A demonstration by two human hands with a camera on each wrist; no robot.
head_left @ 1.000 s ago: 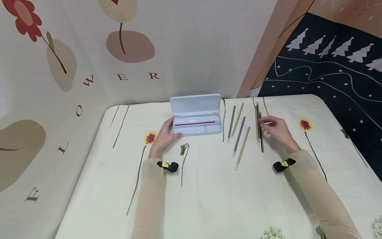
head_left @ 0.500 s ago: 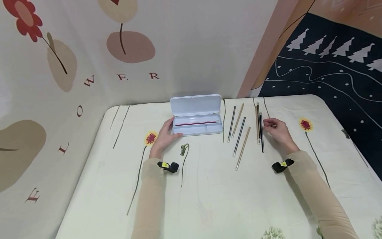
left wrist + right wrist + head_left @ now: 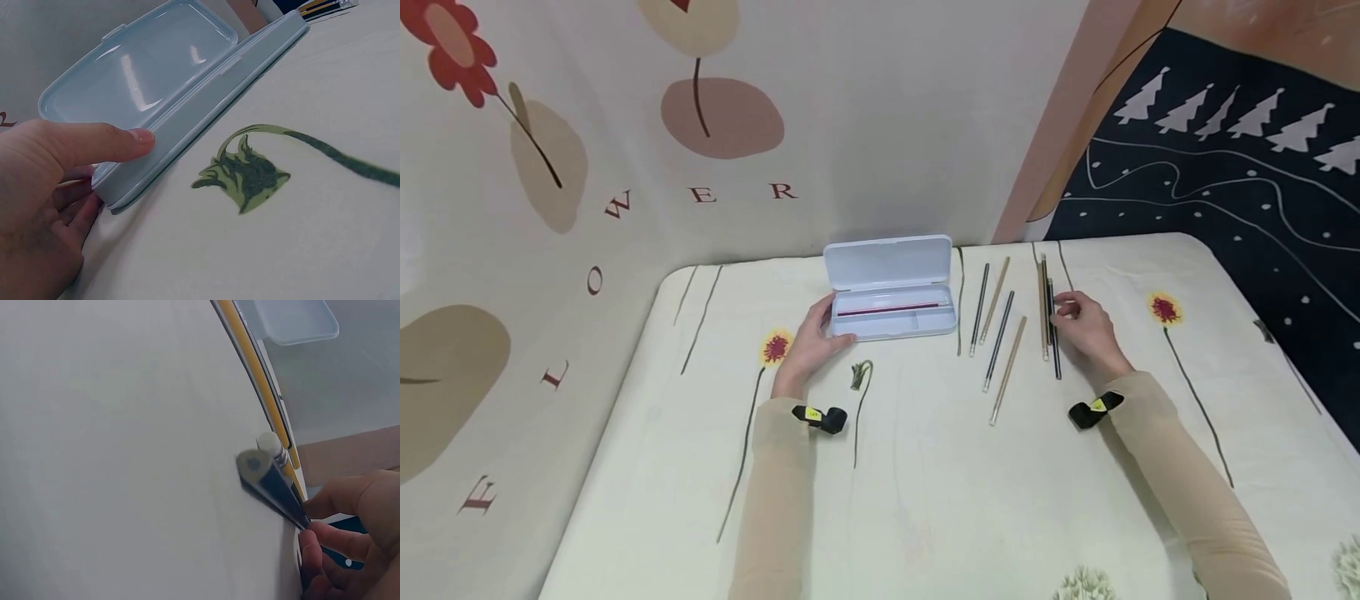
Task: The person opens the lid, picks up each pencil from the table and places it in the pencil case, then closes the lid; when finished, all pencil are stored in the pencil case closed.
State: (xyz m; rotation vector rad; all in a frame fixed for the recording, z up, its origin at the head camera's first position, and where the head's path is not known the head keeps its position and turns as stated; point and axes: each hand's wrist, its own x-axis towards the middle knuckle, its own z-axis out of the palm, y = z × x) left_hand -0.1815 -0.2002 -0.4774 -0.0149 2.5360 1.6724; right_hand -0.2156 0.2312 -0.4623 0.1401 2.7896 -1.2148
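The light-blue pencil case [image 3: 891,329] lies with its lid [image 3: 887,262] raised and one dark red pencil [image 3: 891,309] inside. My left hand [image 3: 808,346] grips its left end, thumb over the front wall and fingers around the side, as the left wrist view shows. At the right, my right hand [image 3: 1086,329] pinches a dark pencil [image 3: 281,494] between thumb and fingertips. That pencil still lies beside another dark pencil and a tan pencil [image 3: 1042,308]. In the right wrist view its blunt end points toward the camera, next to a white eraser tip [image 3: 269,442].
Between case and right hand lie several loose pencils, dark [image 3: 998,342] and tan [image 3: 1007,371]. The white cloth [image 3: 910,483] has printed flowers. A pale wall hanging [image 3: 880,150] stands behind the table, and a dark tree-patterned cloth [image 3: 1210,183] at the right.
My right hand first drew slightly right, away from the pencils, then came back and closed its fingertips on the dark pencil. The left hand and the case stay as they were.
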